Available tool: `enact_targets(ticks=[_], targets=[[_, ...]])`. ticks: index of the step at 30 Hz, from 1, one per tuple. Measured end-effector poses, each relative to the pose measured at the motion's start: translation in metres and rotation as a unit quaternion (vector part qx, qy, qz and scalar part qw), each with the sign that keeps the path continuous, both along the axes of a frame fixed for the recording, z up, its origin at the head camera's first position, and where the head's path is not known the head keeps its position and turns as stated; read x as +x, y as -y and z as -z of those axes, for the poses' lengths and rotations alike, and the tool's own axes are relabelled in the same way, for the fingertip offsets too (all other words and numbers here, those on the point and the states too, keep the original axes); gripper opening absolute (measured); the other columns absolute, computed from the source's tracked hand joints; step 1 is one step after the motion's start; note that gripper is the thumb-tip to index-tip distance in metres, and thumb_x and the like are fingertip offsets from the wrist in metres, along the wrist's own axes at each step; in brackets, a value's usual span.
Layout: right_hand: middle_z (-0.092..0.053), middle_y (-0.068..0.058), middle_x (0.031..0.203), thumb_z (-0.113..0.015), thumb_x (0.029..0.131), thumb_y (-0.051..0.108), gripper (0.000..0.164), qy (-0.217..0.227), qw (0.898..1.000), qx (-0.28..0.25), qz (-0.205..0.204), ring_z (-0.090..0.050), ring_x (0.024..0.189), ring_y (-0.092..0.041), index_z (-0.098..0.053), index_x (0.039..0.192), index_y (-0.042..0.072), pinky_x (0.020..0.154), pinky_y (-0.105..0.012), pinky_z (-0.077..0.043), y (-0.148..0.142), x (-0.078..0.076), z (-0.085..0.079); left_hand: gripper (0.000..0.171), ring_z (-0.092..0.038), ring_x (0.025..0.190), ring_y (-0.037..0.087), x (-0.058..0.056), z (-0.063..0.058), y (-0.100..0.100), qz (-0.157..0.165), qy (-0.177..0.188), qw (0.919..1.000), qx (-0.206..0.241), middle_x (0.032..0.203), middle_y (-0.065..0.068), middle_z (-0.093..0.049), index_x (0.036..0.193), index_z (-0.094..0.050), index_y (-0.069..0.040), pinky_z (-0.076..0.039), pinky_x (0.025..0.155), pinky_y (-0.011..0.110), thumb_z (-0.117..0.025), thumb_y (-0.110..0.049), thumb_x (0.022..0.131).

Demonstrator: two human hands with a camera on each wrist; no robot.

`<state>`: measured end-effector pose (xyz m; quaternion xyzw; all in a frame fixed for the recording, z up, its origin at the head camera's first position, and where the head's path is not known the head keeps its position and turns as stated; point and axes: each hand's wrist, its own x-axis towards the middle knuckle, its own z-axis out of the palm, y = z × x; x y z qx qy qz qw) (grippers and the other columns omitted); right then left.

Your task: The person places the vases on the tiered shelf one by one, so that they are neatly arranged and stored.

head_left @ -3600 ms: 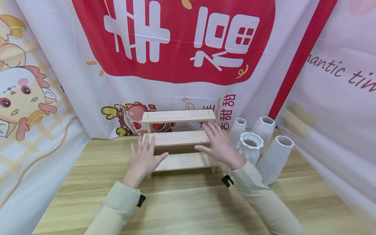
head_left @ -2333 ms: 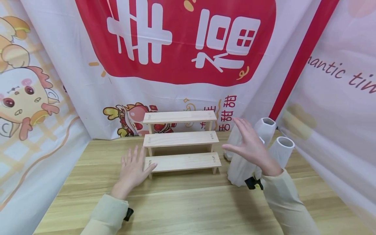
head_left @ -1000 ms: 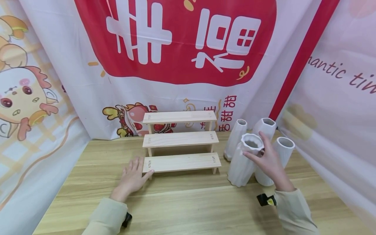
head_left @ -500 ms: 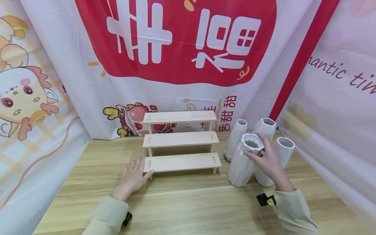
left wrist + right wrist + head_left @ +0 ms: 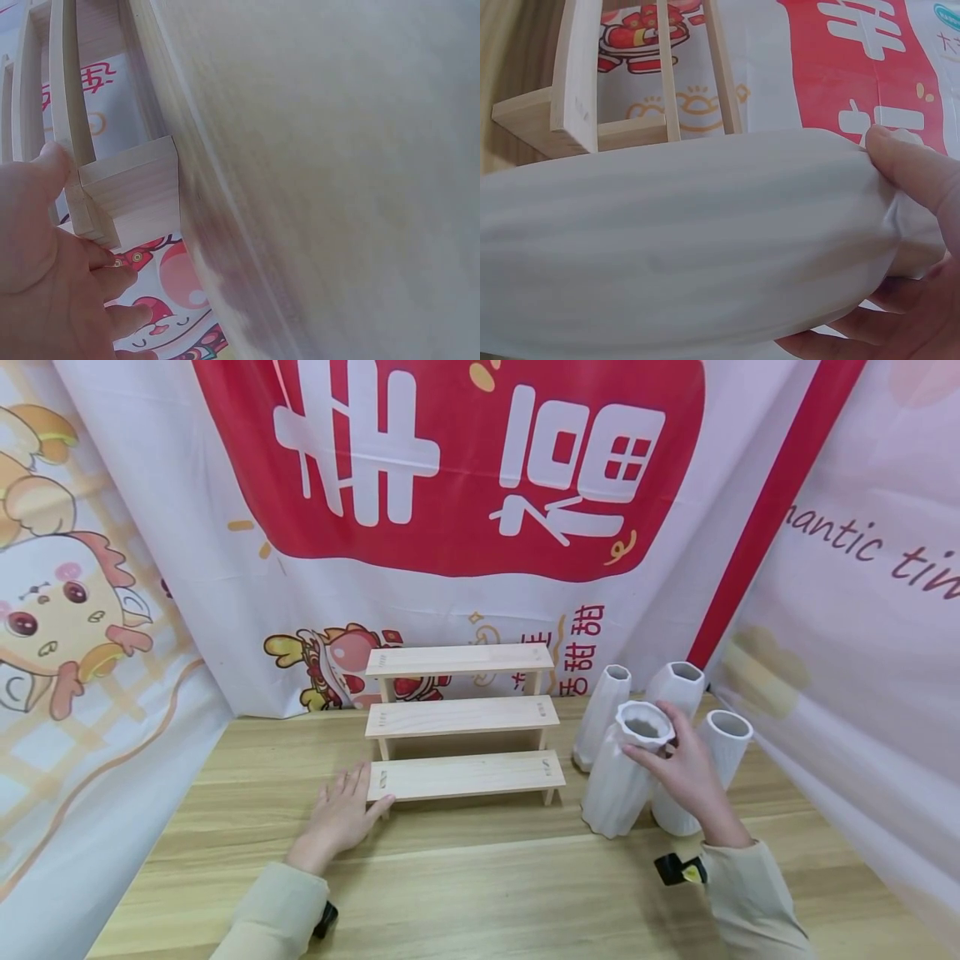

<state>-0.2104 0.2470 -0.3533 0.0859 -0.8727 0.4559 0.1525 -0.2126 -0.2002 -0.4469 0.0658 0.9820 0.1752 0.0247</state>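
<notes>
A three-tier wooden display shelf (image 5: pixel 465 777) stands near the back of the table. My left hand (image 5: pixel 341 810) rests against the left end of its lowest board, thumb on the front corner and fingers extended alongside; the left wrist view shows the thumb (image 5: pixel 54 166) touching the board's edge. To the right of the shelf, my right hand (image 5: pixel 693 772) grips the neck of a white ruffled-rim vase (image 5: pixel 615 789), thumb in front and fingers round the back. The vase stands upright on the table. In the right wrist view its ribbed body (image 5: pixel 682 240) fills much of the picture.
Three other white vases stand close around the gripped one: a slim vase (image 5: pixel 597 727) behind left, a faceted vase (image 5: pixel 675 685) behind, and a round-mouthed vase (image 5: pixel 727 747) at right. A printed cloth backdrop (image 5: pixel 450 597) hangs behind the wooden table (image 5: pixel 480 893).
Both hands were spread over the shelf at first. My right hand moved right and took hold of the ruffled vase's neck; my left came down to the lowest board's end. Both have since stayed still.
</notes>
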Motion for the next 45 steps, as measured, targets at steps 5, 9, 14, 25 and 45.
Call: enact_targets(ticks=[5,9,14,25,45], targets=[[-0.045,-0.023,0.124,-0.074,0.079,0.018,0.072,-0.009,1.0,-0.003,0.003,-0.046,0.112,-0.04,-0.033,0.135,-0.001,0.086,-0.052,-0.044,-0.001,-0.002,0.002,0.077,-0.009,0.131,0.048,0.0,-0.001,0.0,0.001,0.001,1.0,0.001,0.147,0.028,-0.013,0.144,-0.009,0.007,-0.001,0.103,0.062,-0.036,-0.047,0.096],[-0.046,-0.022,0.123,-0.075,0.079,0.018,0.071,-0.015,1.0,-0.004,0.003,-0.047,0.11,-0.039,-0.034,0.134,-0.002,0.085,-0.049,-0.045,-0.001,-0.003,0.003,0.077,-0.009,0.131,0.048,0.0,-0.002,0.0,0.002,0.001,1.0,0.001,0.147,0.028,-0.012,0.144,-0.009,0.007,-0.001,0.103,0.062,-0.036,-0.048,0.096],[-0.046,-0.021,0.123,-0.075,0.079,0.02,0.07,-0.014,1.0,-0.003,0.005,-0.047,0.111,-0.038,-0.035,0.133,-0.001,0.085,-0.047,-0.046,0.0,-0.002,0.002,0.077,-0.009,0.131,0.048,0.0,-0.001,0.0,0.001,0.0,1.0,0.0,0.147,0.028,-0.012,0.144,-0.009,0.007,0.0,0.103,0.061,-0.037,-0.047,0.096],[-0.048,-0.021,0.122,-0.075,0.078,0.017,0.07,-0.023,1.0,-0.013,0.009,-0.049,0.109,-0.038,-0.037,0.134,-0.001,0.084,-0.037,-0.047,0.005,0.0,-0.008,0.076,-0.009,0.131,0.048,0.0,0.0,0.0,0.003,-0.003,1.0,-0.003,0.147,0.028,-0.013,0.144,-0.01,0.007,0.0,0.103,0.062,-0.037,-0.046,0.097],[-0.052,-0.017,0.119,-0.076,0.077,0.026,0.07,-0.045,0.999,0.008,-0.005,-0.052,0.105,-0.033,-0.041,0.133,0.004,0.084,-0.048,-0.047,0.025,-0.002,-0.048,0.077,-0.011,0.131,0.048,0.001,0.003,0.001,0.005,-0.008,0.9999,-0.005,0.147,0.028,-0.014,0.144,-0.01,0.007,-0.001,0.103,0.062,-0.036,-0.048,0.096]])
